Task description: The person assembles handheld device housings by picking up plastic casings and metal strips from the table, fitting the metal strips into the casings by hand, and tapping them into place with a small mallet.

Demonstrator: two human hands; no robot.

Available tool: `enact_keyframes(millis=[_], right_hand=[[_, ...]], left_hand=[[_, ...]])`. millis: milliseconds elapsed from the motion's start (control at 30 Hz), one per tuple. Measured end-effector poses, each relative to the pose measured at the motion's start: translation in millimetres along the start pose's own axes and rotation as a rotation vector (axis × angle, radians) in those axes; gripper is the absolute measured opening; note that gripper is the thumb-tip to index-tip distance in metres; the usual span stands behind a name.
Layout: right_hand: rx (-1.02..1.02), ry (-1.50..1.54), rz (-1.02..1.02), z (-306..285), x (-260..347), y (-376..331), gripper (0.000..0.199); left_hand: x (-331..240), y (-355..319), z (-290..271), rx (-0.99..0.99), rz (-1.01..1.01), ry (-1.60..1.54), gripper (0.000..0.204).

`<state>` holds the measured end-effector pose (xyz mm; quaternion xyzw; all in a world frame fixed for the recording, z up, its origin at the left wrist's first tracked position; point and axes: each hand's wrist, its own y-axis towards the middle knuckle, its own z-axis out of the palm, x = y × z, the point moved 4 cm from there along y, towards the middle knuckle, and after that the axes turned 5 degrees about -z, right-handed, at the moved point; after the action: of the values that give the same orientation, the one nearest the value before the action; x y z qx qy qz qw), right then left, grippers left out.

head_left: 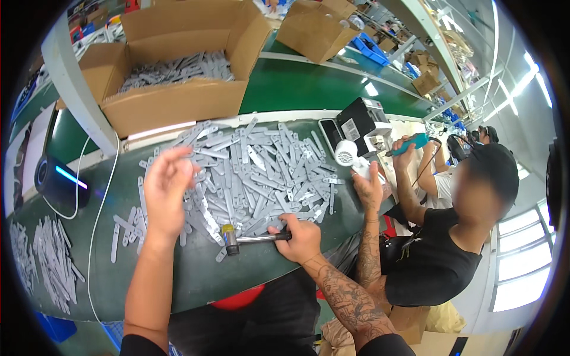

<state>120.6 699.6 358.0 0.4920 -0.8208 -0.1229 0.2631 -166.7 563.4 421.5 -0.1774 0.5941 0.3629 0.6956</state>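
Observation:
My right hand [300, 242] is wrapped round the black grip of a small mallet [252, 238]. The mallet lies level over the near edge of the pile, its yellow-and-black head pointing left. My left hand [169, 193] is lifted over the left side of the pile, with its fingers loosely bent and apart and nothing visible in them. Under and between both hands spreads a heap of flat grey elongated plastic parts [261, 172], each with a hole near an end, on the green tabletop [202, 273].
Behind the heap stands an open cardboard box [178, 101] full of similar parts. On the left are a black speaker-like device [59, 181], a white cable [92, 255] and more grey strips [56, 261]. At right, a co-worker [439, 249] holds a teal power tool [409, 144] and a white fan-like device [346, 154].

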Motion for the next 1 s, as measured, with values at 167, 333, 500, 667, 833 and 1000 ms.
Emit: enact_keyframes(millis=[167,333,500,667,833,1000], right_hand=[[0.007,0.022,0.009,1,-1,-4,0.032],[-0.030,0.004,-0.023,0,0,-5,0.031],[-0.095,-0.046,-0.058,-4,2,-8,0.031],[-0.103,0.008,0.017,-6,-4,-12,0.031],[-0.114,0.018,-0.003,-8,-2,-12,0.031],[-0.091,0.016,-0.019,-9,-1,-12,0.029]], left_hand=[[45,-46,-9,-0.057,0.208,0.508,0.013],[45,-62,24,0.263,0.371,0.604,0.008],[41,-52,19,0.271,0.340,0.678,0.006],[37,-53,10,0.490,0.262,0.903,0.015],[37,-68,21,0.619,0.162,0.991,0.024],[42,-77,30,0.602,0.195,1.120,0.026]])
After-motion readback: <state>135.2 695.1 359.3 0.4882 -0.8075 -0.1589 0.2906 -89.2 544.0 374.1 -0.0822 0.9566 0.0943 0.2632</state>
